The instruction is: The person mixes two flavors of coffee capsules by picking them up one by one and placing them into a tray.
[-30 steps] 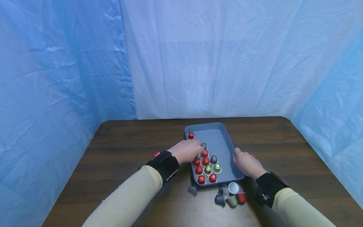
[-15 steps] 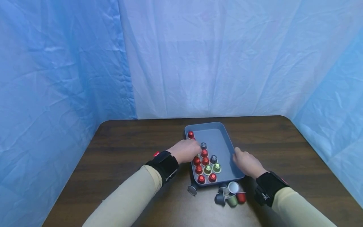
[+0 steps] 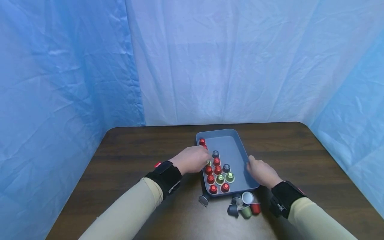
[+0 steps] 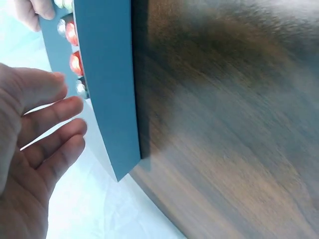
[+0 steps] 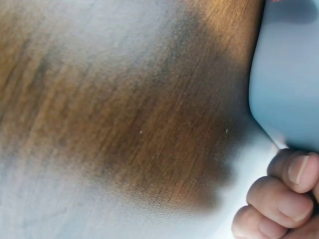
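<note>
A blue-grey tray point(image 3: 229, 143) stands on the table with several coffee capsules in it, mostly red point(image 3: 217, 170), some green point(image 3: 229, 177) and dark grey point(image 3: 226, 168). My right hand point(image 3: 262, 172) grips the tray's right rim; the right wrist view shows its curled fingers point(image 5: 280, 199) at the tray's edge. Over the tray's left rim hovers my left hand point(image 3: 191, 159), covering part of the left row. In the left wrist view its fingers point(image 4: 55, 112) are loosely bent, with nothing held between them, beside the tray's side wall point(image 4: 107, 84).
In front of the tray lies a loose cluster of capsules: dark point(image 3: 232, 210), green point(image 3: 246, 212), red point(image 3: 256, 209) and one showing its white lid point(image 3: 247, 198). Another capsule point(image 3: 204, 200) lies by the near left corner. Blue sheeting point(image 3: 210, 66) hangs around the wooden table point(image 3: 144, 143).
My left hand has drawn back slightly to the left from a dark grey capsule, which now stands uncovered in the tray. The right hand has stayed on the rim.
</note>
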The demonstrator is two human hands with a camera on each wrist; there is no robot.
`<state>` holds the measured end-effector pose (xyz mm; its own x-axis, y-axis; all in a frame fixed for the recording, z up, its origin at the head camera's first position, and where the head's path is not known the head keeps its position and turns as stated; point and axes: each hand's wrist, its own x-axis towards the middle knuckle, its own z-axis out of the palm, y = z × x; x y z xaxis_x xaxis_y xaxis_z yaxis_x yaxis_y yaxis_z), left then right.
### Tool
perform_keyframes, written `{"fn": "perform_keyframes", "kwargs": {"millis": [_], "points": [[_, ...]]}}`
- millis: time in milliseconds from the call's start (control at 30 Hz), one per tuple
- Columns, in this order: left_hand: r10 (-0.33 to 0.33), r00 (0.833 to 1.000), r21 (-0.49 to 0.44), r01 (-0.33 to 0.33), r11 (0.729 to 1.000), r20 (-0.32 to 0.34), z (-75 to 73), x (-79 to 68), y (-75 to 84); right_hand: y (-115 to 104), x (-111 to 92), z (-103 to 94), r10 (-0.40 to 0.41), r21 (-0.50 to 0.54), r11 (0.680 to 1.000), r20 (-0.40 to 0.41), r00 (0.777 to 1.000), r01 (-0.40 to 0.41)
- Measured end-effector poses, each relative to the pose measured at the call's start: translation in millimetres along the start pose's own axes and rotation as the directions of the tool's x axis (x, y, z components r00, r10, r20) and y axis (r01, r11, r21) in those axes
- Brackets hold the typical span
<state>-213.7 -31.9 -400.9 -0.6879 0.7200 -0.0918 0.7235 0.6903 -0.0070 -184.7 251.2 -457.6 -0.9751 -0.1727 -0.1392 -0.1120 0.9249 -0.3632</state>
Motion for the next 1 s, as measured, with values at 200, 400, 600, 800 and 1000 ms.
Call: {"fn": "perform_keyframes", "kwargs": {"millis": [200,400,600,800,1000], "points": [[0.006,0.993,-0.044,-0.012,0.999,-0.119,-3.0,-21.7,4.5,-2.1,0.3,-1.7,0.011,-0.017,1.000,0.002,1.000,-0.011],[-0.047,0.992,-0.169,0.028,0.985,-0.113,2.5,-44.5,19.8,-0.4,-0.3,-1.7,0.042,-0.003,0.999,0.022,0.999,-0.042],[-0.141,0.989,-0.232,0.129,0.964,-0.034,16.9,-58.8,38.0,-0.1,-1.0,-2.5,0.038,-0.002,0.999,0.026,0.999,-0.038],[-0.172,0.985,-0.215,0.172,0.961,0.019,31.7,-64.8,46.8,-1.5,-2.6,-1.7,0.000,-0.018,1.000,-0.011,1.000,0.000],[-0.164,0.984,-0.248,0.175,0.953,0.063,38.7,-69.7,45.6,-4.1,-2.3,-1.6,-0.006,-0.021,1.000,-0.012,1.000,0.005]]}}
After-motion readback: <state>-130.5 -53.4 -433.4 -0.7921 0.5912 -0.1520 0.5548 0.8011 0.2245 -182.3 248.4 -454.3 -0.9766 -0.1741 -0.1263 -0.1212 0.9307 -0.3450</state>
